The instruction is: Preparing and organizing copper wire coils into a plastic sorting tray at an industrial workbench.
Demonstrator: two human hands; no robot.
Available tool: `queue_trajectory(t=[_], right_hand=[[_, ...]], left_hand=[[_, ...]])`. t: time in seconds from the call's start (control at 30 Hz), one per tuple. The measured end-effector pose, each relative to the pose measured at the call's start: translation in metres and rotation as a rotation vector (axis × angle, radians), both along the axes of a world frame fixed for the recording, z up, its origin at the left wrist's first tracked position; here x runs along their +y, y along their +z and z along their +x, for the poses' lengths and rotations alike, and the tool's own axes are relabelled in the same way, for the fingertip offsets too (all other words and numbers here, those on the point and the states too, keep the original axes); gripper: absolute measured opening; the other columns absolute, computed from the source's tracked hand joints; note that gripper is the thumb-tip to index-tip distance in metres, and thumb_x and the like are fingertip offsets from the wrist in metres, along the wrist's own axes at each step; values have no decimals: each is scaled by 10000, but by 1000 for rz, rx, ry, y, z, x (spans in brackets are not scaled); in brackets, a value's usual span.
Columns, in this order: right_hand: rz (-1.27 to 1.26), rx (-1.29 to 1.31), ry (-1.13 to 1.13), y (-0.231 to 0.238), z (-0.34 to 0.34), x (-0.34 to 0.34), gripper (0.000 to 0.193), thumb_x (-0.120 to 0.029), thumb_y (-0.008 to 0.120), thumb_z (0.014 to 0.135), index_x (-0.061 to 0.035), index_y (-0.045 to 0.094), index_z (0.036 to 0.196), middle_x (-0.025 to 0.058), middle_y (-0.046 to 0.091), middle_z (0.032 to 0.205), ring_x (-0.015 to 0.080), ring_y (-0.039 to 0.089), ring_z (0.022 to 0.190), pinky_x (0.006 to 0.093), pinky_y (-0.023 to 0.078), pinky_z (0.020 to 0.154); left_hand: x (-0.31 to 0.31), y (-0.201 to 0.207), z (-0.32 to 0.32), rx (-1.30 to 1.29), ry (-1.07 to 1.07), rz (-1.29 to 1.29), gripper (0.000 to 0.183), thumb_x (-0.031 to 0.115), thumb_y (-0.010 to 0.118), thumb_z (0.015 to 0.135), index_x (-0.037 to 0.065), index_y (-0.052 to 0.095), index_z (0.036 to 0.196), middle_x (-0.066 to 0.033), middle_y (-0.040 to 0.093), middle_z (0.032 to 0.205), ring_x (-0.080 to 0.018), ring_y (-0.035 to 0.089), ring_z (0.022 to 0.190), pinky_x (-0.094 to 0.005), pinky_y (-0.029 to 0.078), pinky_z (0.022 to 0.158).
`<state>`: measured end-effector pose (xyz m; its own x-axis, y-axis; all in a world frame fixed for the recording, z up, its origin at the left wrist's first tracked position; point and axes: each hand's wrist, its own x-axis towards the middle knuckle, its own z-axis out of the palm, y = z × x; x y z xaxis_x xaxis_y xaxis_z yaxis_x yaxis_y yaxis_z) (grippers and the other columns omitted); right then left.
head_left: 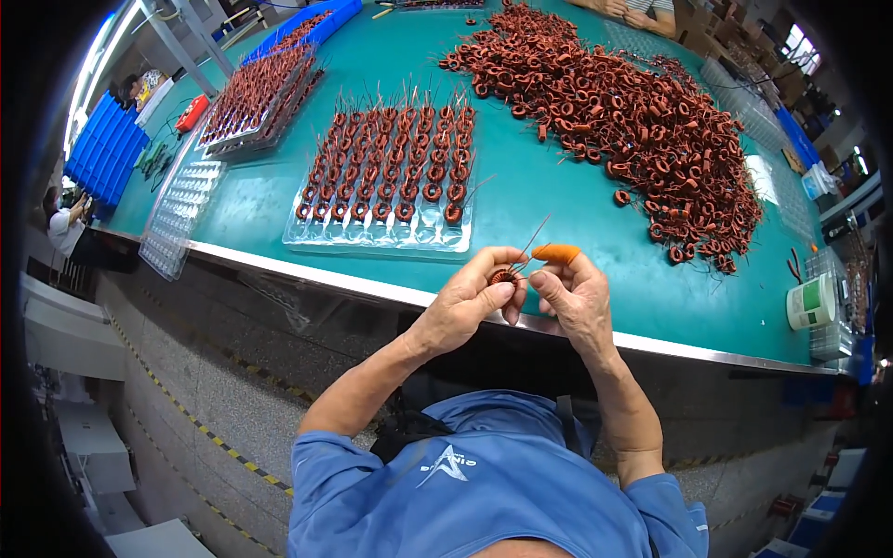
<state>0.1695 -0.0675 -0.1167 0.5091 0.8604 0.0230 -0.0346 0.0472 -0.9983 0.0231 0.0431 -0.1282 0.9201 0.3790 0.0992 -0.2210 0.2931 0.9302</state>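
Close to the table's front edge, my left hand (458, 302) grips a small ring-shaped coil (502, 277) wound with copper wire, between thumb and fingers. My right hand (581, 302) is right beside it, thumb and index finger pinched at the coil's wire leads. An orange finger cover (556, 252) wraps the right index finger. One long lead (540, 231) sticks up past both hands. Just beyond my left hand lies a clear plastic tray (372, 242) with rows of similar coils, leads upward; a pocket at its near right side holds no coil.
A large heap of loose coils (642, 130) covers the green table's (419, 274) right side. At left are stacked filled trays (251, 102), an empty clear tray (181, 209) and blue bins (104, 149). A white tub (811, 305) stands far right. Other people sit across the table.
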Motion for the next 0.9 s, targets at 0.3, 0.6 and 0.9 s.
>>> queue_trajectory(t=[0.3,0.6,0.9], right_hand=[[113,134,45,-12,2,6,293,-200,725,847,9,617,1024,13,608,731,62,536,617,198,439,558],[-31,64,-187,-17,39,-23,219,-175,539,970,23,614,1028,5,559,723,57,501,565,193,407,521],[-51,-78,-108,-24,44,-41,209,-183,570,957,17,623,984,4,551,683,61,503,564,195,406,520]], left_hand=[[-21,-5,9,3,107,-61,218,138,396,1006,5,473,1160,-41,539,846,-94,533,693,-240,475,656],[8,-12,-20,53,380,128,161,144,450,1000,49,496,1122,-48,554,861,-106,560,691,-237,506,600],[88,4,-44,156,980,1039,75,37,695,785,34,634,829,-75,619,867,-217,565,855,-318,429,780]])
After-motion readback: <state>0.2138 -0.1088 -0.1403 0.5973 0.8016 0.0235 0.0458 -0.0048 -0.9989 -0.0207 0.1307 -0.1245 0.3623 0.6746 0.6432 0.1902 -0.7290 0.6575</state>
